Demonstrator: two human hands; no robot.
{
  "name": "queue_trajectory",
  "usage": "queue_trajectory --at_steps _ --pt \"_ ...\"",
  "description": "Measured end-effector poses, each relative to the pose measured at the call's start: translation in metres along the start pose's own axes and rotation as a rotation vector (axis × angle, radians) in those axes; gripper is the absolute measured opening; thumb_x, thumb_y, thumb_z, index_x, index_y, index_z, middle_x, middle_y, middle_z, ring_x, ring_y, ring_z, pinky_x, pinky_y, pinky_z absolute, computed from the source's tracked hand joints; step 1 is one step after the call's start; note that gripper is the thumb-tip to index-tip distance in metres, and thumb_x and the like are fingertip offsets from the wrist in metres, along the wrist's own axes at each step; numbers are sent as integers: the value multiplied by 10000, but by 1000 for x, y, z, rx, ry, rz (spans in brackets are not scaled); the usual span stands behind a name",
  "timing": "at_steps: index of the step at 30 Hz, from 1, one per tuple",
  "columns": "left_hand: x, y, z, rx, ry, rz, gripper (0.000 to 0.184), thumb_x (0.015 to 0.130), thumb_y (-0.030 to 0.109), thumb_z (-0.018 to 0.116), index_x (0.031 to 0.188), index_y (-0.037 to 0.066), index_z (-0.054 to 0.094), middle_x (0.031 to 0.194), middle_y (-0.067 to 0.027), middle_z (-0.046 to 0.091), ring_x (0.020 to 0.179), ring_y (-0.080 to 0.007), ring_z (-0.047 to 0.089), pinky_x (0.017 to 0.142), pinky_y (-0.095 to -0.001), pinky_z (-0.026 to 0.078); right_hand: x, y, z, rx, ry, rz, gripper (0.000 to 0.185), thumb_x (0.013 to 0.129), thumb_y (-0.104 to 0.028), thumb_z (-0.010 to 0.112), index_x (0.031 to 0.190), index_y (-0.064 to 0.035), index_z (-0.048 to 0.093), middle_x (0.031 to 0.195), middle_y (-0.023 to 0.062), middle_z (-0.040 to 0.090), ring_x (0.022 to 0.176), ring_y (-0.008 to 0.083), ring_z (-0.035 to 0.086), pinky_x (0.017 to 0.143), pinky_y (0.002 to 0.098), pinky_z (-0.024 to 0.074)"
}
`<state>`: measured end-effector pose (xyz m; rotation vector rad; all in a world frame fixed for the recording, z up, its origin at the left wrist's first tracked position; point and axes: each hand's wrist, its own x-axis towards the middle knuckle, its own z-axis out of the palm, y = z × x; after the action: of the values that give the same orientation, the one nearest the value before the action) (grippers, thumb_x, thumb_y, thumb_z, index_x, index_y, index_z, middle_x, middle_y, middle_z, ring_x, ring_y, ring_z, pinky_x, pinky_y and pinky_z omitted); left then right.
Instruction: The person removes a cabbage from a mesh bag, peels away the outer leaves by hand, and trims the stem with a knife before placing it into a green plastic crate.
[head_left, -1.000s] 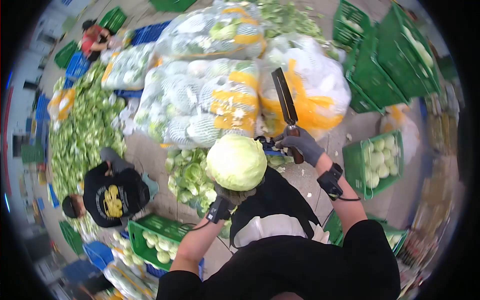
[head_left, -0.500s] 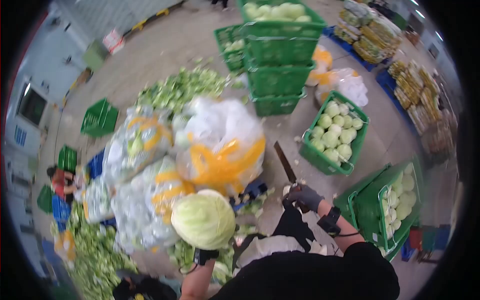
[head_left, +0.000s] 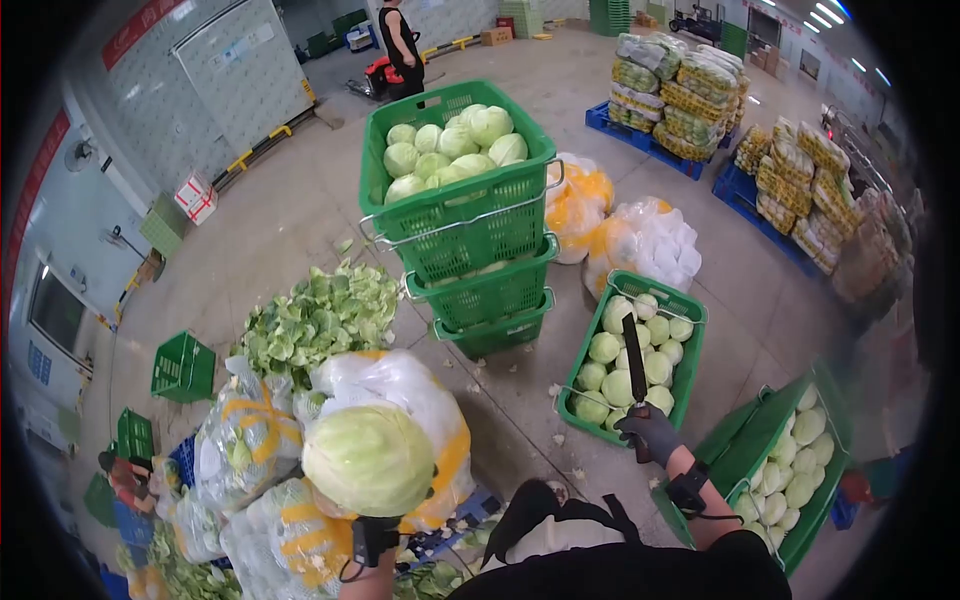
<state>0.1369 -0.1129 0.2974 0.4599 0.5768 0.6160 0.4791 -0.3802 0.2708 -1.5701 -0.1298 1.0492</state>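
A large pale green cabbage [head_left: 369,460] rests on my left hand [head_left: 428,490], which is mostly hidden beneath it; only a dark bit of glove shows at the cabbage's edge. My gloved right hand [head_left: 650,435] is closed round the handle of a knife [head_left: 634,360]. The dark blade points up and away from me, over a green crate [head_left: 690,387] of trimmed cabbages. Behind the held cabbage lies a clear and white plastic bag [head_left: 450,400] with orange tape.
Stacked green crates [head_left: 470,225] full of cabbages stand ahead. Another filled crate [head_left: 735,445] is at the right. Loose leaves [head_left: 320,320] and wrapped bags [head_left: 290,535] lie left. One person [head_left: 398,50] stands far ahead; another [head_left: 128,480] is far left. Pallets [head_left: 650,143] hold bagged produce.
The view has swung right and upward, bringing the crate stack and filled crates ahead. The cabbage remains on my left hand, and the knife in my right hand is now over the cabbage crate.
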Motion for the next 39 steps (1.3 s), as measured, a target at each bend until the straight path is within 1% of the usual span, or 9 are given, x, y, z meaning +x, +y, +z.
queue_trajectory --at_steps 6,13,18,21,30,34,36,38,39 --pt "66 78 67 89 -101 210 705 775 601 423 1310 158 300 1326 -105 345 1174 -319 385 944 -536 329 25 -45 2 111 26 -25 216 703 -99 626 875 -34 512 718 63 593 575 137 554 499 251 447" --pt "183 183 127 81 -166 492 704 775 598 430 1310 159 300 1326 -102 345 1175 -317 386 946 -534 329 98 -122 -10 102 283 -317 203 727 -84 601 892 -26 498 793 91 610 582 136 564 475 240 454" --pt "294 279 138 219 -319 452 750 751 576 501 1316 134 284 1327 -98 343 1184 -301 377 961 -501 327 213 -223 15 144 384 -455 183 707 -48 584 868 -30 499 760 94 602 562 131 549 454 239 442" --pt "355 315 198 771 -297 363 866 688 500 633 1308 27 254 1322 -130 336 1185 -278 381 976 -410 334 253 -270 34 232 350 -517 172 708 -47 564 867 -33 499 755 79 587 574 120 534 497 226 439" --pt "572 318 260 1573 -424 390 835 566 344 773 1212 15 358 1147 -113 471 1060 -206 464 916 -339 371 268 -298 51 14 630 -424 120 717 -100 562 811 -35 525 692 24 528 552 84 471 494 212 381" --pt "611 324 287 2242 -568 455 945 500 256 814 1285 81 318 1182 -177 430 1123 -294 417 947 -362 345 273 -296 39 3 700 -429 133 726 -110 578 831 -44 531 697 10 517 580 81 466 508 215 377" --pt "618 329 295 2295 -600 357 945 512 262 805 1300 110 306 1199 -196 405 1149 -321 382 953 -368 340 279 -302 36 -16 694 -375 136 727 -106 578 836 -42 529 706 13 518 592 86 470 522 217 380" --pt "618 323 291 2269 -562 445 811 564 245 780 1250 91 376 1175 -175 431 1101 -323 423 926 -365 360 289 -306 28 -35 672 -298 139 727 -102 578 841 -41 527 716 15 519 604 91 475 536 218 383" --pt "610 317 298 2251 -711 546 630 615 207 747 1158 74 456 1111 -153 477 1042 -317 463 891 -365 381 296 -308 26 0 665 -344 139 729 -92 574 846 -39 521 721 18 518 613 93 477 548 219 385"
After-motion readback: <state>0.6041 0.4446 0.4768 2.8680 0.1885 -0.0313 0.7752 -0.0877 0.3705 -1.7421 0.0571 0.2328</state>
